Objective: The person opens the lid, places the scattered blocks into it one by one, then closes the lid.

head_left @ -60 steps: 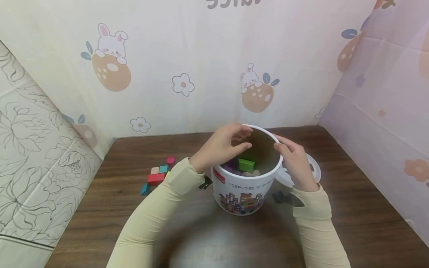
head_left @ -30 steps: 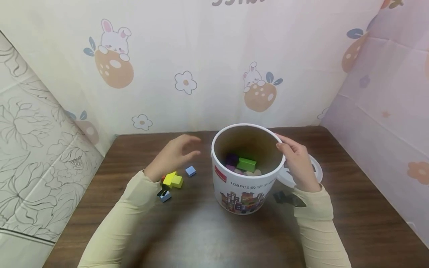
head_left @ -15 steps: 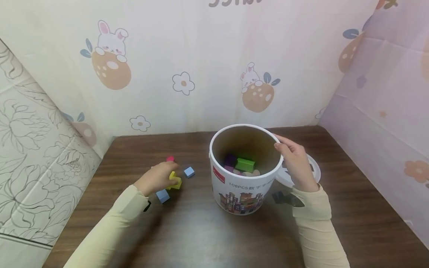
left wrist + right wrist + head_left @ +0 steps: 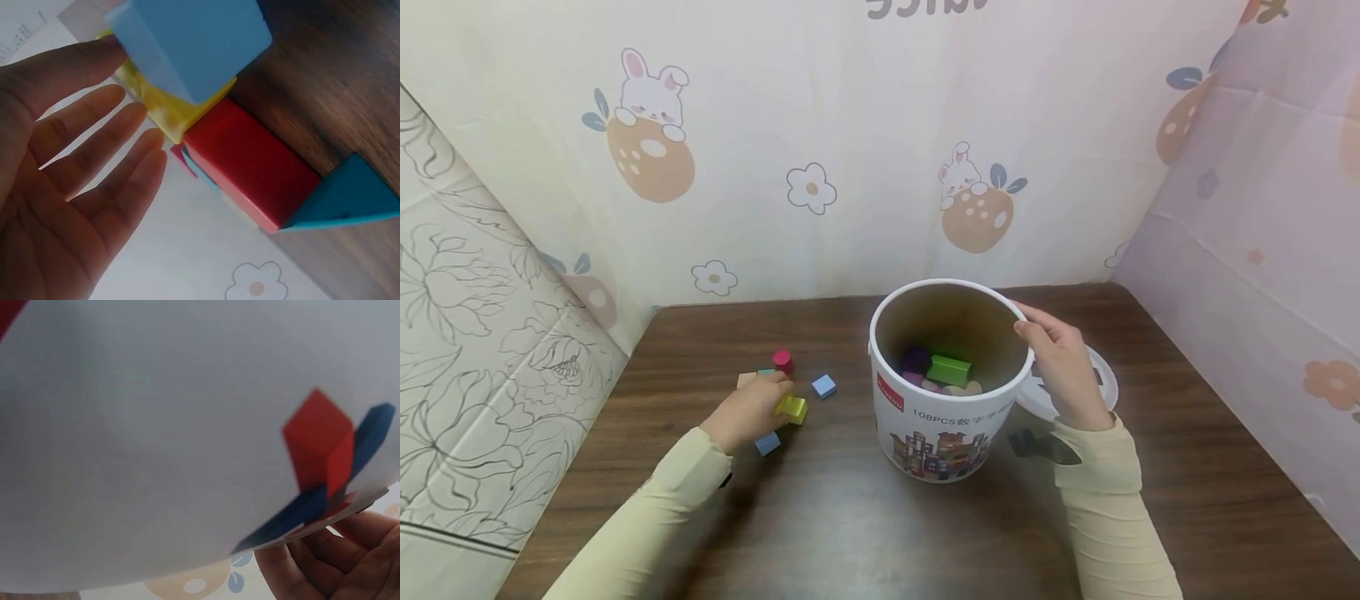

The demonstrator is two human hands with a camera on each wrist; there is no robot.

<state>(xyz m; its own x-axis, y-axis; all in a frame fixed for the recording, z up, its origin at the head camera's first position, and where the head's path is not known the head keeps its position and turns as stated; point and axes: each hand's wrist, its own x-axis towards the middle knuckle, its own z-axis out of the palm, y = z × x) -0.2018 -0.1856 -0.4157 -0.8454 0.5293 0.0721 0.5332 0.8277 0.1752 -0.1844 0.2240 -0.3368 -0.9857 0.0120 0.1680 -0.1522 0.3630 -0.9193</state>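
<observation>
My left hand [image 4: 748, 412] is low over a small group of wooden blocks on the left, its fingertips at a yellow block [image 4: 794, 409]. In the left wrist view its fingers are loosely extended beside the yellow block, a blue block [image 4: 194, 44], a red block [image 4: 250, 162] and a teal triangular block [image 4: 347, 194]. My right hand [image 4: 1063, 358] grips the rim of a white printed bucket [image 4: 951, 437], thumb at the front and fingers behind. Inside the bucket lie a green block [image 4: 949, 369] and several purple and pale ones.
A pink-red cylinder block [image 4: 783, 361] and a light blue block [image 4: 823, 386] lie between my left hand and the bucket. Another blue block [image 4: 767, 443] is nearer me. A white lid [image 4: 1105, 379] lies right of the bucket. Patterned curtains border the wooden table [image 4: 865, 533].
My left hand has come out from over the bucket, moved left and lowered to the blocks. A light blue block lies beside the group. My right hand stays on the rim.
</observation>
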